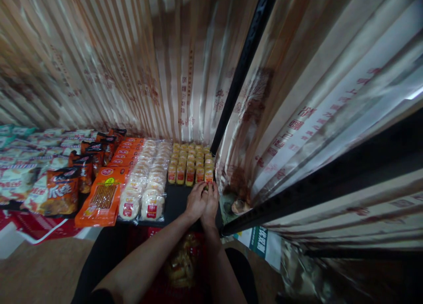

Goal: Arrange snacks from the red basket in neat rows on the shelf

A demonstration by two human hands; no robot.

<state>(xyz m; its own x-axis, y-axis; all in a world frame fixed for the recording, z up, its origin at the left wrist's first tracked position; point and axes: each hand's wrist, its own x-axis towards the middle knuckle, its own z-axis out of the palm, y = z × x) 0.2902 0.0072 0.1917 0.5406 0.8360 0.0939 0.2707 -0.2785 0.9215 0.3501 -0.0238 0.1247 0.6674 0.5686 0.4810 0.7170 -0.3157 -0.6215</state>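
My left hand (195, 201) and my right hand (211, 202) are pressed together at the front right corner of a dark shelf (175, 198). Their fingers are curled around a small yellow snack packet (208, 179) at the near end of the rows of small yellow packets (189, 161). The fingertips hide most of that packet. Left of these rows lie two columns of round white cakes in clear wrap (148, 180).
Orange snack bags (105, 194) and dark red bags (62, 189) fill the shelf further left. Striped plastic curtain strips (139, 61) hang behind and to the right, split by a black pole (244, 61). A bag of yellow packets (181, 264) sits below my arms.
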